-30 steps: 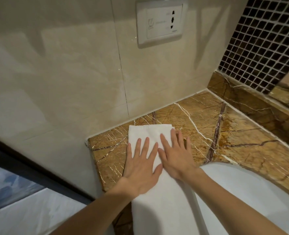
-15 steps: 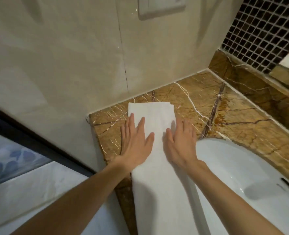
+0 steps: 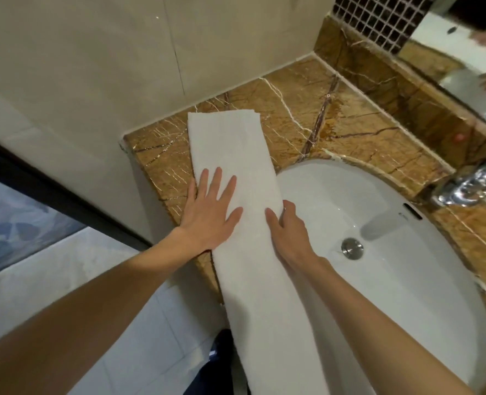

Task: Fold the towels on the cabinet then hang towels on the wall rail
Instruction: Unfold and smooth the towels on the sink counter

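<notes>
One white towel (image 3: 236, 143) on marble counter (image 3: 307, 109), left hand (image 3: 210, 212) spread flat on it, right hand (image 3: 289, 232) pinching its edge

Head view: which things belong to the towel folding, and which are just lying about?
Job: towel; left hand pressing flat on it; right hand pinching its edge; counter under it.
Just there: sink; drain; tap; mirror.

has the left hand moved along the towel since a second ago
Yes. The left hand has slid back along the towel toward the person, away from the wall.
</notes>
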`<action>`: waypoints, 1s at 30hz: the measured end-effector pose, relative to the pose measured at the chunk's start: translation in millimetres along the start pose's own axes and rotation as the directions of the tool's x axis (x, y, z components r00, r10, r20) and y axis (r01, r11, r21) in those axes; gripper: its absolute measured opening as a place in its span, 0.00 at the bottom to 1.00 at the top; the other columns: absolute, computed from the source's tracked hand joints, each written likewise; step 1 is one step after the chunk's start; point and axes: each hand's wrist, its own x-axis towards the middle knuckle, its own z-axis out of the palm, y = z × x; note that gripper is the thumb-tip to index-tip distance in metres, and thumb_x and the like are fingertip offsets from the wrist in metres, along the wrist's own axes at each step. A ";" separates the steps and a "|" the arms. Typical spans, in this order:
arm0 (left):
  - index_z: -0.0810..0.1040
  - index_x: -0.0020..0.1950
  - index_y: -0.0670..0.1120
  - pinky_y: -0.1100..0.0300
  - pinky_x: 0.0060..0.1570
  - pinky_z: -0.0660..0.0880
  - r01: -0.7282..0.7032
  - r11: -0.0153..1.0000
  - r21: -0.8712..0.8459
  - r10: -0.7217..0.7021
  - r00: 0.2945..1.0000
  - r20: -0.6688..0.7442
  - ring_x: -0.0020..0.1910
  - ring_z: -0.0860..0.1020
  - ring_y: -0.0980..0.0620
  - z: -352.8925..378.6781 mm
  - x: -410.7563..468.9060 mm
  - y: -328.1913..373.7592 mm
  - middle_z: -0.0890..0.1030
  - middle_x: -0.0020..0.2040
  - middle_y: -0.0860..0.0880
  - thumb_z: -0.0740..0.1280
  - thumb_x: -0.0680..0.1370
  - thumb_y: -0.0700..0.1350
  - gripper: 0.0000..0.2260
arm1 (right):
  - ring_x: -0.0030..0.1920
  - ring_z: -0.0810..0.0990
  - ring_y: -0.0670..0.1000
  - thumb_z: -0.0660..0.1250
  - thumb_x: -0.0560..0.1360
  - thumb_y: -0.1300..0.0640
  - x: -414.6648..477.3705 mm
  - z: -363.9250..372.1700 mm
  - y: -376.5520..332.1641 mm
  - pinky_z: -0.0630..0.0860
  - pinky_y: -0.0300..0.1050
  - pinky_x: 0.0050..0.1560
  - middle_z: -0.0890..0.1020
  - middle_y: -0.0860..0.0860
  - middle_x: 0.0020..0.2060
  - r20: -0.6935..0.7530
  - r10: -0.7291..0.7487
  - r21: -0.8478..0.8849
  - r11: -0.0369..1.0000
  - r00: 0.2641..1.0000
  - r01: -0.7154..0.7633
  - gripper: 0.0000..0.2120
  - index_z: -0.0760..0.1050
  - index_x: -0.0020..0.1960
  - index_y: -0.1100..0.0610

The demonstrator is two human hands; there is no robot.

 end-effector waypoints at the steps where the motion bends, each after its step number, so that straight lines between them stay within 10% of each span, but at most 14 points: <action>1: 0.40 0.78 0.50 0.41 0.72 0.39 -0.004 1.000 -0.008 0.004 1.000 0.009 0.76 0.38 0.39 -2.3 0.4 0.1 0.41 0.78 0.43 0.40 0.79 0.63 0.31 | 0.51 0.77 0.51 0.55 0.79 0.41 -1.6 1.2 -0.2 0.75 0.49 0.53 0.77 0.49 0.57 -0.003 0.015 -0.025 1.000 1.000 -0.015 0.22 0.63 0.66 0.54; 14: 0.57 0.75 0.47 0.50 0.71 0.56 0.289 0.737 -0.612 -0.347 0.938 0.025 0.73 0.49 0.42 -19.2 -83.5 59.0 0.43 0.75 0.44 0.64 0.78 0.54 0.30 | 0.30 0.81 0.45 0.71 0.68 0.40 -40.7 -33.3 28.9 0.73 0.36 0.28 0.81 0.51 0.37 0.067 0.144 0.123 0.981 0.987 -0.152 0.25 0.66 0.56 0.50; 22: 0.37 0.77 0.53 0.43 0.73 0.40 0.234 0.970 -0.068 -0.225 0.968 0.114 0.76 0.40 0.39 -0.6 -98.2 74.3 0.38 0.78 0.43 0.40 0.79 0.63 0.29 | 0.32 0.81 0.49 0.70 0.75 0.53 -46.8 -42.3 36.5 0.79 0.41 0.34 0.83 0.56 0.42 0.160 0.054 0.315 0.943 0.986 -0.103 0.06 0.75 0.48 0.53; 28: 0.35 0.76 0.52 0.43 0.72 0.37 0.318 0.939 -0.129 -0.306 0.946 0.106 0.76 0.38 0.40 2.1 -121.6 88.9 0.37 0.77 0.41 0.40 0.76 0.68 0.34 | 0.49 0.82 0.54 0.72 0.71 0.46 -76.3 -55.4 53.2 0.80 0.51 0.52 0.80 0.56 0.54 0.247 0.203 0.321 0.905 0.947 -0.278 0.28 0.67 0.65 0.54; 30: 0.36 0.76 0.55 0.44 0.71 0.35 0.253 0.955 -0.154 -0.247 0.967 0.056 0.76 0.38 0.40 6.5 -146.8 101.4 0.37 0.78 0.44 0.38 0.74 0.70 0.35 | 0.47 0.81 0.52 0.73 0.70 0.48 -95.7 -63.9 61.9 0.78 0.46 0.45 0.80 0.55 0.54 0.274 0.238 0.300 0.899 0.932 -0.318 0.29 0.66 0.66 0.54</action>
